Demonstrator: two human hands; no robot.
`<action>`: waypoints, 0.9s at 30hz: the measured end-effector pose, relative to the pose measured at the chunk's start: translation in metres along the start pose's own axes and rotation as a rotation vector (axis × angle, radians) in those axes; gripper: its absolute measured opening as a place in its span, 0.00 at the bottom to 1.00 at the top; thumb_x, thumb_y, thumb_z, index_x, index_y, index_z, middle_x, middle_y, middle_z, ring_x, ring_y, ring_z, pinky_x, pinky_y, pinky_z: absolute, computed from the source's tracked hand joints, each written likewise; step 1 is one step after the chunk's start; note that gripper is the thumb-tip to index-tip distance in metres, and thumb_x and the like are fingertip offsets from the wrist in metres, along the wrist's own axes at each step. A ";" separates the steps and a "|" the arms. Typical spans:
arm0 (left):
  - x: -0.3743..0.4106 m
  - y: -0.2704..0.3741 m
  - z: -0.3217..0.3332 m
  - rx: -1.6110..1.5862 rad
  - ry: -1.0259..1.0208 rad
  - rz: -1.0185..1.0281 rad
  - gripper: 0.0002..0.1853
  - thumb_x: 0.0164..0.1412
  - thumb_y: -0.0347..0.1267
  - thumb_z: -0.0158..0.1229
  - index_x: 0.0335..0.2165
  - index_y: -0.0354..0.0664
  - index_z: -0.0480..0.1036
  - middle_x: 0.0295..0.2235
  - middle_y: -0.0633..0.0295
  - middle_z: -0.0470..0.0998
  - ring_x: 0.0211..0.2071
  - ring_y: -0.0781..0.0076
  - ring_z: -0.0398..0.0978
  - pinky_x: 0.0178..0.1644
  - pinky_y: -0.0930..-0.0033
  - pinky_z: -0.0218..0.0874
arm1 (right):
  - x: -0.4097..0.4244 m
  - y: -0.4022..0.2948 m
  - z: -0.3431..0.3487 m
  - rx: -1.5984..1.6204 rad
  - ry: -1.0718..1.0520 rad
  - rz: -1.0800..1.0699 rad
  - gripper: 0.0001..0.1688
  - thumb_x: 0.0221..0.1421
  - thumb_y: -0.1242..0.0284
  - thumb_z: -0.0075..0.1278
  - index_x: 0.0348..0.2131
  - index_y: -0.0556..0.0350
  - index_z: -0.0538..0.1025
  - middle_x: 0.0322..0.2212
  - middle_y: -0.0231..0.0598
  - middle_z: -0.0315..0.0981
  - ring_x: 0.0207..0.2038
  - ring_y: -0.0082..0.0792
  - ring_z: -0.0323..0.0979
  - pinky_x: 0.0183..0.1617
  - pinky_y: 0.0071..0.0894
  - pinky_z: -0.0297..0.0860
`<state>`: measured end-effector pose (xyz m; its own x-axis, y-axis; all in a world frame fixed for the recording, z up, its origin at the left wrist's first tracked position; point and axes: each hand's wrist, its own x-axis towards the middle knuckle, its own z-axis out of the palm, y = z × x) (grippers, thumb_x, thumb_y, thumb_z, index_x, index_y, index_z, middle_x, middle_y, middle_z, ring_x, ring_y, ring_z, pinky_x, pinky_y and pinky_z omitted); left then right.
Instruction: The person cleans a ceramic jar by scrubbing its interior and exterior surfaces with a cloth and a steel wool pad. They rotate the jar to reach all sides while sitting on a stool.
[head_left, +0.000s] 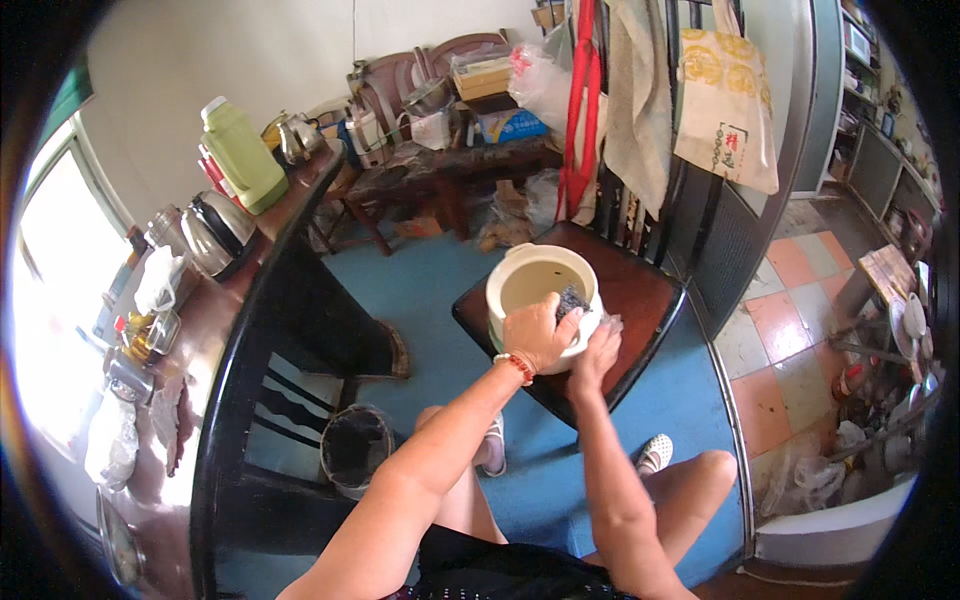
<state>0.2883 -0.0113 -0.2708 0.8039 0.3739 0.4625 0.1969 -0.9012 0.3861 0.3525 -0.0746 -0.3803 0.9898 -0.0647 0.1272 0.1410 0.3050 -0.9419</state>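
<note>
A cream ceramic pot (517, 277) with a rounded lug at its rim stands on the dark reddish-brown seat (637, 292) of a chair in front of me. My left hand (536, 334), with a beaded bracelet at its wrist, reaches over the near rim. Between its thumb and fingers is a dark grey, wiry-looking clump (572, 301), held at the mouth's right side. What the clump is made of is too small to tell. Against the pot's outer right side rests my right hand (596, 352), its fingertips blurred beside something clear and shiny.
Left, a long counter (247, 277) carries a green thermos jug (244, 161), kettles (217, 225) and bags. A waste bin (358, 450) stands below it. A red strap (579, 112), a towel (637, 97) and a cloth bag (724, 112) hang from the chair back. Behind is a loaded wooden bench (450, 161).
</note>
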 end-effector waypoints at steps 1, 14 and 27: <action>0.001 0.002 0.002 0.002 0.009 0.004 0.24 0.55 0.52 0.46 0.27 0.40 0.69 0.22 0.45 0.74 0.27 0.45 0.73 0.30 0.49 0.61 | -0.019 0.002 0.000 0.000 0.075 -0.073 0.24 0.61 0.69 0.38 0.52 0.69 0.62 0.49 0.58 0.61 0.52 0.48 0.61 0.58 0.41 0.55; -0.001 0.006 -0.002 -0.011 -0.035 -0.075 0.27 0.58 0.52 0.44 0.31 0.37 0.72 0.26 0.43 0.76 0.30 0.42 0.73 0.34 0.49 0.61 | -0.021 0.003 -0.011 -0.293 -0.038 -0.104 0.23 0.62 0.67 0.34 0.44 0.74 0.66 0.47 0.63 0.61 0.52 0.58 0.57 0.60 0.44 0.52; 0.006 0.033 0.022 -0.116 0.175 -0.355 0.28 0.60 0.53 0.40 0.34 0.36 0.71 0.33 0.44 0.77 0.37 0.42 0.73 0.42 0.46 0.60 | -0.066 -0.022 -0.017 -0.335 -0.144 -0.112 0.08 0.52 0.77 0.41 0.31 0.67 0.66 0.33 0.62 0.62 0.38 0.61 0.61 0.43 0.53 0.58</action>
<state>0.3117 -0.0437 -0.2727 0.5878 0.6981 0.4089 0.3728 -0.6823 0.6289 0.2833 -0.0930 -0.3736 0.9651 0.0615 0.2547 0.2566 -0.0256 -0.9662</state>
